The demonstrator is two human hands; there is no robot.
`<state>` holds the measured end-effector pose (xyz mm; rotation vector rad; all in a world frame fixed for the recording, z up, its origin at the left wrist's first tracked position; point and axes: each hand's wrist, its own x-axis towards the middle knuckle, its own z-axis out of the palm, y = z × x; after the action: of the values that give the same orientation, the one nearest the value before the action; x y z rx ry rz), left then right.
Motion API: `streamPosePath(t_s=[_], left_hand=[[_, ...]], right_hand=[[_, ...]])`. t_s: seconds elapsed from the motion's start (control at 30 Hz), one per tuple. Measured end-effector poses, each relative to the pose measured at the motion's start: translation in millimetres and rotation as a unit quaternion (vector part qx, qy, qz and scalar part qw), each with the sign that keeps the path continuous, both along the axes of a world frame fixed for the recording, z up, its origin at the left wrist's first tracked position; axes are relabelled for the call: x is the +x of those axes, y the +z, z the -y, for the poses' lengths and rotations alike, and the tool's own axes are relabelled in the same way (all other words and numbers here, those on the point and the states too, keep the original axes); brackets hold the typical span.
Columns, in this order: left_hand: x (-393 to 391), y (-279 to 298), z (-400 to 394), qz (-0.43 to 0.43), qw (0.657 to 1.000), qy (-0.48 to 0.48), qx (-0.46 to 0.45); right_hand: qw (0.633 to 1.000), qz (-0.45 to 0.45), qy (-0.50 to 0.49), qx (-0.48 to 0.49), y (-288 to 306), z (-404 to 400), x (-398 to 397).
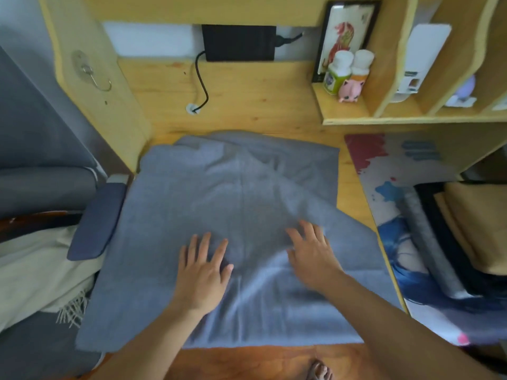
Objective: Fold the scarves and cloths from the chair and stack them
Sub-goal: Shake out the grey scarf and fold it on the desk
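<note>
- A grey scarf [219, 204] lies spread across the wooden surface [247, 89], filling the middle of the view; its near edge hangs over the front of the surface and its left edge reaches the chair armrest [96, 220] at 9 o'clock.
- The left hand [201, 272] rests flat on the cloth just left of centre, at about 6 o'clock, grip slack with fingers spread straight and holding nothing.
- The right hand [311, 253] lies flat on the cloth just right of it, beside a raised fold running off toward 4 o'clock, fingers straight and slightly blurred, holding nothing.
- A cream fringed scarf [35, 272] lies on the chair at 8 o'clock.
- Folded tan and dark cloths [466, 231] sit at 3 o'clock, beyond a printed desk mat [389, 171].
- Two bottles [348, 69] and a pink figurine [349, 90] stand on a shelf at 1 o'clock.
</note>
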<state>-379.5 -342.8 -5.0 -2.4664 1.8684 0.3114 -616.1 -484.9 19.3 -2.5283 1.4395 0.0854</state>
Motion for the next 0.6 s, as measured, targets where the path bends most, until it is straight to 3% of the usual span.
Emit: streamPosePath(t_s=[0.17,0.33,0.5,0.6], left_hand=[[20,-20,16,0.026,0.999,0.018,-0.034],[19,-28,14,0.038,0.998,0.012,-0.057],[23,-31,15,0.044,0.997,0.015,-0.067],[24,-32,14,0.037,0.997,0.016,-0.061]], right_hand=[[0.997,0.003,-0.073,-0.03,11,115,29],[0.995,-0.039,-0.087,0.005,0,230,52],[0.994,-0.065,-0.089,0.027,-4,263,87],[0.991,-0.072,-0.075,0.088,11,255,107]])
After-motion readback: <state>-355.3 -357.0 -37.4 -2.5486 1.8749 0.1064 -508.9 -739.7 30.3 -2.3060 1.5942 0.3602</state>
